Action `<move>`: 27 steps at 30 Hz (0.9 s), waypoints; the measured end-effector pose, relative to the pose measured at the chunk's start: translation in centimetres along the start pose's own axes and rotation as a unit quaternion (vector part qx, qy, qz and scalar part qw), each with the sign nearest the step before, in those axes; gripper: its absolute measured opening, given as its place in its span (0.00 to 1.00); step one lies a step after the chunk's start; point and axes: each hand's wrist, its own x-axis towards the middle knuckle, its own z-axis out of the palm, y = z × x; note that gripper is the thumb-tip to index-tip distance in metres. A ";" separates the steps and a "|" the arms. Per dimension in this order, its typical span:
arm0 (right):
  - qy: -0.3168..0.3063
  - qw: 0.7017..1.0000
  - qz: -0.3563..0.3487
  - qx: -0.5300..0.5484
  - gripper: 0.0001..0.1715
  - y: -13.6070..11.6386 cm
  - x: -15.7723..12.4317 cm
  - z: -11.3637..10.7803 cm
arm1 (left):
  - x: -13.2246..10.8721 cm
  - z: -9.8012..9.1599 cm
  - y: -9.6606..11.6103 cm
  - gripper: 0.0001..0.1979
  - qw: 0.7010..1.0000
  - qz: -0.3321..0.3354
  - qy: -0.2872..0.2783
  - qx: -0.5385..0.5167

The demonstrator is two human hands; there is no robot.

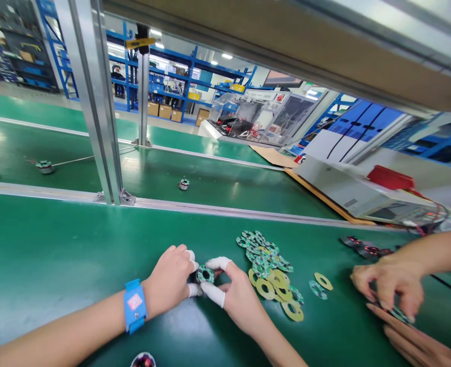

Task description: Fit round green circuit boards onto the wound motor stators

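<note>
My left hand [173, 278], with white finger cots and a blue wrist strap [135, 307], is closed on the left side of a green ring-shaped circuit board [200, 278]. From the right, my right hand [237, 293] pinches the same board between finger and thumb, both in white cots. Whatever lies under the board is hidden by my fingers. Just right of my right hand is a loose pile of green circuit boards [261, 267] and yellow rings [265, 289]. A stator with copper windings [143, 361] shows partly at the bottom edge.
At right, a co-worker's hands [395, 290] hold another circuit board, near several wound stators [370, 251]. One yellow ring [323, 281] and one board [317, 290] lie apart from the pile. A metal post [95, 112] rises behind. Small motor parts [184, 184] sit on the green conveyor.
</note>
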 end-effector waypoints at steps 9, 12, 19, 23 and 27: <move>-0.069 0.995 0.009 0.074 0.21 1.3 -0.1 -0.8 | -1.1 -0.5 2.2 0.09 0.986 0.147 0.026 0.070; -0.119 0.986 0.015 0.117 0.22 1.7 0.1 -1.4 | -1.2 0.5 2.2 0.08 0.974 0.189 0.050 0.114; -0.075 0.989 0.015 0.126 0.19 1.9 0.4 -1.2 | -1.4 1.9 2.4 0.05 0.946 0.224 0.132 0.193; -0.097 0.989 0.018 0.114 0.21 1.6 0.5 -1.3 | -1.5 2.4 2.6 0.05 0.941 0.224 0.149 0.206; -0.075 0.994 0.017 0.072 0.21 1.4 0.1 -1.0 | -1.6 2.4 2.7 0.05 0.942 0.212 0.159 0.205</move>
